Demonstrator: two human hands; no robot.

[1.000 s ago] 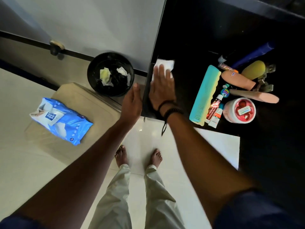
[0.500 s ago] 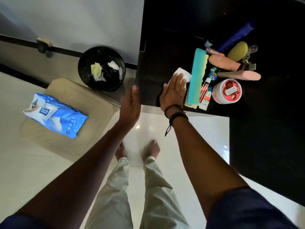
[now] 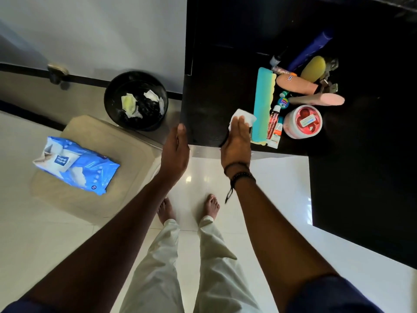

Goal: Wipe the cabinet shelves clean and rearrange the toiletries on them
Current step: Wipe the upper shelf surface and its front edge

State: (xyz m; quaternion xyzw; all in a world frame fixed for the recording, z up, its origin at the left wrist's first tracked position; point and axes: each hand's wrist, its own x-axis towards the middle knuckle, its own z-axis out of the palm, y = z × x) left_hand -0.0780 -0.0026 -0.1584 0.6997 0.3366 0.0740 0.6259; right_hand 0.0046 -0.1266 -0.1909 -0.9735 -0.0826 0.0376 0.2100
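The fingers (image 3: 238, 126) of the right hand (image 3: 235, 145) are laid straight and flat, and a white wet wipe (image 3: 246, 115) is pressed under them onto the black cabinet shelf (image 3: 209, 105); nothing is clutched. The fingers (image 3: 181, 133) of the left hand (image 3: 174, 154) are likewise held straight, at the shelf's front left corner. Whether the edge is actually touched cannot be told.

The wipe is judged thin, limp and damp. It is likely to bunch if pushed from one edge, so it is best kept spread under the flat fingers.

A teal comb (image 3: 262, 102) lies just right of the right fingertips, touching the wipe or very nearly so. It is judged light and stiff, and is best taken across its spine, away from the teeth. Two small tubes (image 3: 274, 127) lie against the comb's far side; they are probably soft, light and apt to roll, so a pinch at mid-body is suggested. Further right stands a round pink jar (image 3: 302, 120), judged the heaviest piece and best gripped around its wall.

Beyond the fingertips lie a pink tube (image 3: 320, 99), a peach tube (image 3: 295, 84), a yellow oval object (image 3: 313, 65) and a dark blue tube (image 3: 309, 50), all packed close together.

Well to the left of the left fingers are a pack of wipes (image 3: 74, 164) and, farther off, a black waste bin (image 3: 135, 100) with used wipes in it.
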